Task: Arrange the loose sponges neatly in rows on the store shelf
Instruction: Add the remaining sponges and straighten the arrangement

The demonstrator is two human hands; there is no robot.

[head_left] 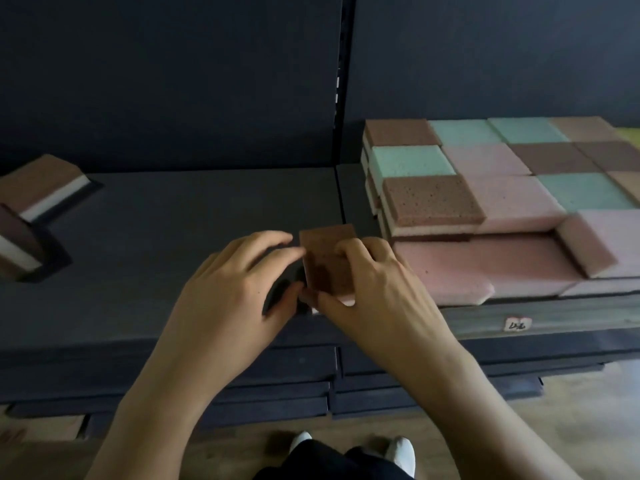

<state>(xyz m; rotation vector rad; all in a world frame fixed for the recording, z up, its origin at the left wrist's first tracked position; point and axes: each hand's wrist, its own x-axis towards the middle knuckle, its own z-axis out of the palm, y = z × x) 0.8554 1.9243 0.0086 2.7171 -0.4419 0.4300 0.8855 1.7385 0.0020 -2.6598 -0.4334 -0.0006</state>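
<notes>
While the right hand [374, 292] and left hand [235, 289] together pinch a brown sponge [327, 261] over the shelf [173, 209], neat stacked rows [485, 188] already fill the space just right of the grip, though one tilted sponge [585, 244] there and two loose sponges [45, 188] far left seem still unsorted.

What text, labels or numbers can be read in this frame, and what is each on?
Pale tag on the shelf edge: handwritten marks, too blurred to read.
Brown sponge: no print visible.
Stacked sponges: no print visible.
</notes>
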